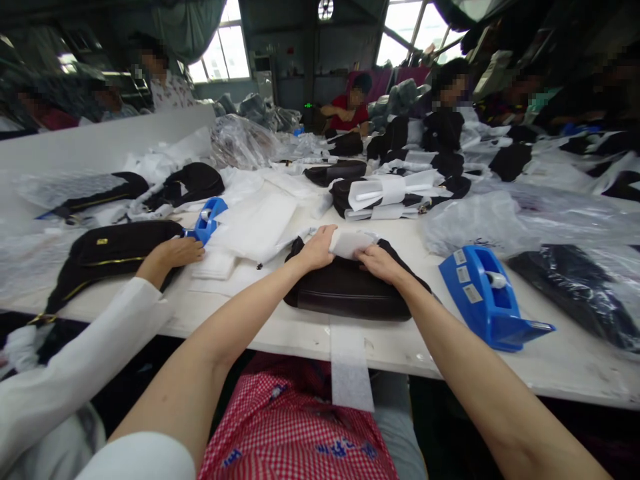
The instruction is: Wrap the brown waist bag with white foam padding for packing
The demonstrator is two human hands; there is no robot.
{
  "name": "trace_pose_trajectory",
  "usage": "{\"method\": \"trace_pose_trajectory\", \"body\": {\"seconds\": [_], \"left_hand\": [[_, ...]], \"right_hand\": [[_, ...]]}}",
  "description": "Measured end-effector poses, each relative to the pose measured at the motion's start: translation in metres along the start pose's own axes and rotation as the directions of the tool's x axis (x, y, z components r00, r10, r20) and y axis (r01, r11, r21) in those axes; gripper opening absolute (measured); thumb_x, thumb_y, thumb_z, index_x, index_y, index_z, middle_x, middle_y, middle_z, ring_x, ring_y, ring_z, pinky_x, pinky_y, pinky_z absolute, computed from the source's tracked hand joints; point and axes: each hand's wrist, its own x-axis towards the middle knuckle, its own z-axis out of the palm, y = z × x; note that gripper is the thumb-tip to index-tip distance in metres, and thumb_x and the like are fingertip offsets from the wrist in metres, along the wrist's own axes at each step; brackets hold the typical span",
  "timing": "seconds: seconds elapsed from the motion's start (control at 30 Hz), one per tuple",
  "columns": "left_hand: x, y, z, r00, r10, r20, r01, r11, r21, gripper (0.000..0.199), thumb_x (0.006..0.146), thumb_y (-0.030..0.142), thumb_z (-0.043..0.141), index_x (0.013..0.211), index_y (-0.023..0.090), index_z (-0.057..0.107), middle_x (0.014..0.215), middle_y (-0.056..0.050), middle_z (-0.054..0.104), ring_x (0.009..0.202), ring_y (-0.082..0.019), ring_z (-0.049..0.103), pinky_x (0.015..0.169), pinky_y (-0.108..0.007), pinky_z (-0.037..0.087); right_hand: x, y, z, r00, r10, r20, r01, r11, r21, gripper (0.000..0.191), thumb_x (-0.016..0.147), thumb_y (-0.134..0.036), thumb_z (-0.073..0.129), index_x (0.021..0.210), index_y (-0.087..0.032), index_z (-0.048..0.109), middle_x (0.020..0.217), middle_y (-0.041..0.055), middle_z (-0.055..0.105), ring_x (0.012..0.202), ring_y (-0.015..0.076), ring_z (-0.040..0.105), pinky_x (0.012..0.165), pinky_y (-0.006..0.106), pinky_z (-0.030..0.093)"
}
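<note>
A black handbag (350, 297) lies on the table in front of me, its base facing me. A white sheet of packing material (353, 244) stretches across its top between my hands. My left hand (319, 249) is closed at the sheet's left end, its fingers curled over the bag's top. At the other end, my right hand (381, 263) pinches the sheet's lower edge, resting against the bag. From beneath the bag, a white strip of soft material (351, 373) hangs over the table's front edge. The bag's far side is mostly hidden.
A blue tape dispenser (477, 300) stands to the right, beside a plastic-wrapped black item (575, 293). At left, a co-worker's hand (183, 252) touches a second blue dispenser (207, 223) near another black bag (120, 247). White sheets (255, 223) and wrapped bags (390, 193) lie beyond.
</note>
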Motion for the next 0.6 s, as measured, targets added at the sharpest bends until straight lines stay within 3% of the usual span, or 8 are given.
{"method": "trace_pose_trajectory", "body": {"seconds": [0.07, 0.13, 0.2, 0.3, 0.43, 0.6], "left_hand": [[-0.010, 0.005, -0.013, 0.991, 0.049, 0.123, -0.031, 0.989, -0.142, 0.048, 0.083, 0.021, 0.059, 0.130, 0.014, 0.052, 0.132, -0.013, 0.059, 0.120, -0.026, 0.056, 0.102, -0.035, 0.044], [-0.026, 0.013, -0.023, 0.944, 0.162, 0.287, -0.087, 0.963, -0.256, 0.040, 0.090, 0.037, 0.053, 0.122, 0.016, 0.059, 0.122, -0.010, 0.067, 0.111, -0.026, 0.062, 0.098, -0.034, 0.046], [-0.044, 0.022, -0.025, 0.899, 0.259, 0.352, -0.164, 0.947, -0.278, 0.051, 0.089, 0.053, 0.053, 0.124, 0.017, 0.060, 0.125, -0.009, 0.067, 0.113, -0.027, 0.062, 0.098, -0.034, 0.045], [-0.067, 0.033, -0.018, 0.907, 0.254, 0.336, -0.223, 0.966, -0.128, 0.067, 0.083, 0.054, 0.064, 0.136, 0.016, 0.051, 0.142, -0.011, 0.056, 0.128, -0.029, 0.054, 0.105, -0.035, 0.040], [-0.081, 0.045, -0.006, 0.947, 0.147, 0.285, -0.169, 0.984, 0.052, 0.058, 0.090, 0.042, 0.061, 0.141, 0.017, 0.048, 0.144, -0.010, 0.055, 0.131, -0.027, 0.053, 0.106, -0.037, 0.041], [-0.082, 0.055, -0.002, 0.979, 0.031, 0.203, -0.068, 0.982, 0.178, 0.041, 0.091, 0.035, 0.059, 0.131, 0.026, 0.057, 0.122, -0.007, 0.070, 0.112, -0.028, 0.066, 0.090, -0.038, 0.051]], "right_hand": [[-0.006, -0.001, -0.003, 0.999, -0.025, 0.031, 0.025, 1.000, -0.011, 0.025, 0.091, -0.027, 0.054, 0.090, -0.014, 0.074, 0.093, 0.0096, 0.075, 0.093, 0.0239, 0.068, 0.089, 0.031, 0.051], [-0.012, -0.001, -0.007, 0.991, -0.106, 0.087, 0.108, 0.994, -0.022, 0.022, 0.090, -0.025, 0.056, 0.091, -0.015, 0.075, 0.097, 0.0071, 0.076, 0.097, 0.0236, 0.068, 0.094, 0.032, 0.049], [-0.018, 0.000, -0.011, 0.970, -0.196, 0.142, 0.201, 0.979, -0.022, 0.020, 0.087, -0.021, 0.057, 0.094, -0.018, 0.075, 0.101, 0.0042, 0.075, 0.100, 0.0224, 0.067, 0.097, 0.032, 0.048], [-0.025, 0.004, -0.013, 0.950, -0.255, 0.179, 0.268, 0.962, -0.050, 0.026, 0.080, -0.010, 0.058, 0.097, -0.019, 0.075, 0.107, 0.0031, 0.075, 0.105, 0.0215, 0.067, 0.101, 0.032, 0.047], [-0.040, 0.001, -0.014, 0.940, -0.300, 0.163, 0.328, 0.925, -0.194, 0.032, 0.080, -0.007, 0.056, 0.103, -0.019, 0.074, 0.115, 0.0056, 0.073, 0.111, 0.0231, 0.066, 0.104, 0.034, 0.045], [-0.082, -0.006, -0.026, 0.960, -0.277, 0.032, 0.267, 0.880, -0.393, 0.030, 0.092, -0.033, 0.056, 0.114, -0.017, 0.068, 0.112, 0.0108, 0.073, 0.103, 0.0271, 0.068, 0.093, 0.038, 0.052]]}}
